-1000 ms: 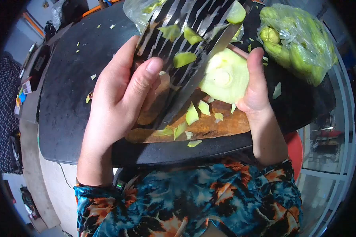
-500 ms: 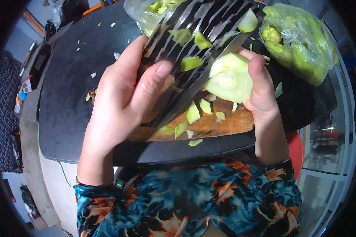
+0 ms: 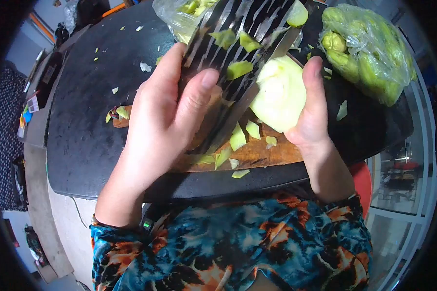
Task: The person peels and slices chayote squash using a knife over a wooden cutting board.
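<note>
My left hand (image 3: pixel 167 114) is closed on a wide dark blade (image 3: pixel 228 92) with reflective streaks, thumb on its near face; the handle is hidden. Several green peel pieces (image 3: pixel 239 70) stick to the blade. In my right hand (image 3: pixel 315 111) is a peeled pale green vegetable (image 3: pixel 279 94), its thumb raised along the right side and the other fingers mostly hidden behind. The blade's edge lies against or very near the vegetable's left side. Beneath them, a wooden cutting board (image 3: pixel 262 154) carries scattered peelings (image 3: pixel 238 138).
A clear bag of green vegetables (image 3: pixel 369 56) sits on the black table (image 3: pixel 82 145) at the back right. Another plastic bag (image 3: pixel 179 19) with green pieces is behind the blade. A small brown item with peel (image 3: pixel 120 116) lies left of my left hand.
The vegetable has turned in my right hand, so the round mark on its face no longer shows. My left hand and the blade have shifted slightly right since the earliest frame.
</note>
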`<state>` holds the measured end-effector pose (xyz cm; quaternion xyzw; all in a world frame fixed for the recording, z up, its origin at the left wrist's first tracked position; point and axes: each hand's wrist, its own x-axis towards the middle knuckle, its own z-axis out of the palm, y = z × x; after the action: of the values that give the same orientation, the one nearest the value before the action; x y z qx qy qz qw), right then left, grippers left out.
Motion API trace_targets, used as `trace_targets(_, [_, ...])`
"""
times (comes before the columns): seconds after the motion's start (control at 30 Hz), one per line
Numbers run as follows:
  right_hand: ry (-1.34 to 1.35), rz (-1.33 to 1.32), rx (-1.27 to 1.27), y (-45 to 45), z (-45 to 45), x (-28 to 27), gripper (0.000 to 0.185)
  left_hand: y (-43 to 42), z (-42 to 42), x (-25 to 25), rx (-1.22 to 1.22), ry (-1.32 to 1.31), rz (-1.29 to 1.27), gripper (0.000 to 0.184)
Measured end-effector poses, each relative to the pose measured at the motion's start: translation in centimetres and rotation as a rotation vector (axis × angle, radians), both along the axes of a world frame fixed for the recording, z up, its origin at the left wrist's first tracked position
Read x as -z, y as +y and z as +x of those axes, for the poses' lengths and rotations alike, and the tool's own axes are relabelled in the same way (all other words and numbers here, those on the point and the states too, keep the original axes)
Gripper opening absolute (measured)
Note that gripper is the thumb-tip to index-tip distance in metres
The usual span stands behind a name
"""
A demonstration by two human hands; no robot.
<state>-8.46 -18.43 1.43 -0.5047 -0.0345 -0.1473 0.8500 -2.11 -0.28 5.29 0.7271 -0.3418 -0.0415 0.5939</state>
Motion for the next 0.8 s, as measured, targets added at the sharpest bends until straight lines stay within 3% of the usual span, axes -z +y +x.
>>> trace_targets(0.1, [-0.004,0.010,-0.065,-0.6,-0.1,0.2,0.052,-0.2,0.5,0.7,0.007,-0.080,-0.039,0.023])
trace_targets(0.2, [0.014,-0.082,-0.062,-0.9,-0.4,-0.8,0.051,0.3,0.4,0.1,0.047,-0.064,0.046,0.040])
trace_targets(0.37, [0.014,-0.257,-0.131,-2.3,-1.0,-1.6,0.046,1.1,0.3,-0.8,0.049,-0.139,0.162,0.051])
trace_targets(0.7, [0.050,-0.056,-0.058,-0.6,-0.8,-1.1,0.043,0.3,0.2,0.4,0.040,-0.107,0.069,0.045])
trace_targets(0.8, [0.037,0.024,-0.155,-0.8,-0.8,-0.6,0.040,-0.2,-0.4,0.3,0.089,0.073,-0.013,0.041])
